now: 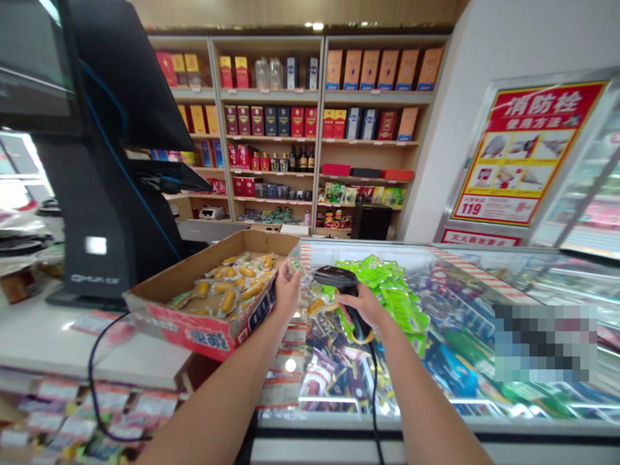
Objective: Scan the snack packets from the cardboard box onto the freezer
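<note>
My right hand (362,305) grips a black corded barcode scanner (335,278) by its handle, its head pointing left. Facing it, my left hand (287,292) pinches a small clear snack packet (296,266), its contents hard to make out. Just left of that hand stands an open cardboard box (194,329), holding many yellow, sausage-shaped snacks (230,298) in clear wrappers. One more wrapped yellow snack (316,306) lies on the glass top below the scanner. Behind and right of the scanner is a loose pile of bright green packets (398,303).
A glass-topped display case (436,413) full of packaged goods spans the front and right. At left, a dark checkout terminal (111,161) stands on a white counter (48,342). The scanner's cable (374,400) hangs toward me. Shelves (271,95) of boxes and bottles line the back.
</note>
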Demonstrator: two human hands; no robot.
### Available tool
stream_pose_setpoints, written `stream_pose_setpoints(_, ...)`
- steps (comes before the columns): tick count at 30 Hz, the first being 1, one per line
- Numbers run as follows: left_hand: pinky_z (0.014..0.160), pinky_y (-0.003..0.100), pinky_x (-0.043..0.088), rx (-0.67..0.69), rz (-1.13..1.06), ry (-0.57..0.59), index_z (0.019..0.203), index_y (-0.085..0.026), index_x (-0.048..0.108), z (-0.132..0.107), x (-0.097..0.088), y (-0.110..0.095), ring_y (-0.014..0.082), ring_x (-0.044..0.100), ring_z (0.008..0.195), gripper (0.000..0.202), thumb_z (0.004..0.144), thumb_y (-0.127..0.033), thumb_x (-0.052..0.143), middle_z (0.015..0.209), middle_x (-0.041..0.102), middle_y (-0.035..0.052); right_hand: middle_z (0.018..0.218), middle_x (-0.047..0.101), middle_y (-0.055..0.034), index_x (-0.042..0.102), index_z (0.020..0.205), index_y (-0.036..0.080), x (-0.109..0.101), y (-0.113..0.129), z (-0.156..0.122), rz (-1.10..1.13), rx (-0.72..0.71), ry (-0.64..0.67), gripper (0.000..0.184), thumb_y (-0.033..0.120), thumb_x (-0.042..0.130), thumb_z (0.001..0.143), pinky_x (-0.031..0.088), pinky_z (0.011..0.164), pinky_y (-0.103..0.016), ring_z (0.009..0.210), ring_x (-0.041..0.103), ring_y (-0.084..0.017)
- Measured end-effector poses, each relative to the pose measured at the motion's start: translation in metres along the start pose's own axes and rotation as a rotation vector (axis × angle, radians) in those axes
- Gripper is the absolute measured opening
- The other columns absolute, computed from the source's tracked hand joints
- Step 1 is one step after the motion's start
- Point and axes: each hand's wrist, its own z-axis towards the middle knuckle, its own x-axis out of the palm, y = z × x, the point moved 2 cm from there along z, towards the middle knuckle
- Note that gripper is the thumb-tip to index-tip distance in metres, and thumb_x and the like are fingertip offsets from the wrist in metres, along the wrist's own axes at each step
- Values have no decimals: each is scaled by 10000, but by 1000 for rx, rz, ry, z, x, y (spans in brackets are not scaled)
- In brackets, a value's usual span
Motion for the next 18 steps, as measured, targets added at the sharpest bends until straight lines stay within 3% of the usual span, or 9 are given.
stream_pose_setpoints(6,1071,460,437,131,279,183,925,-221,754,-6,3,8,274,649,1055,305,633,-137,729,1010,740,74,492,596,21,621,709,178,-14,3,3,319,-10,-429,289,417,766,637,426,355,-248,359,523,-129)
stream_pose_setpoints(11,1042,499,464,229,456,324,878,-238,776,-24,13,6,300,652,1049,238,661,-161,718,1033,723,112,502,589,35,623,780,187,-23,8,1,481,-95,-554,328,420,787,618,421,340,-240,365,524,-126)
stream_pose_setpoints(15,1047,489,451,361,647,369,875,-257,769,-39,25,-31,336,627,1125,189,694,-215,731,1181,680,147,507,585,40,618,794,189,-19,9,1,494,-99,-543,342,420,799,619,422,345,-236,369,525,-123)
stream_pose_setpoints(18,966,418,487,267,737,428,742,-248,739,-19,24,-82,322,668,1010,131,646,-160,748,929,713,115,504,585,41,612,791,193,-15,11,0,502,-108,-561,360,427,809,601,424,355,-229,372,524,-119)
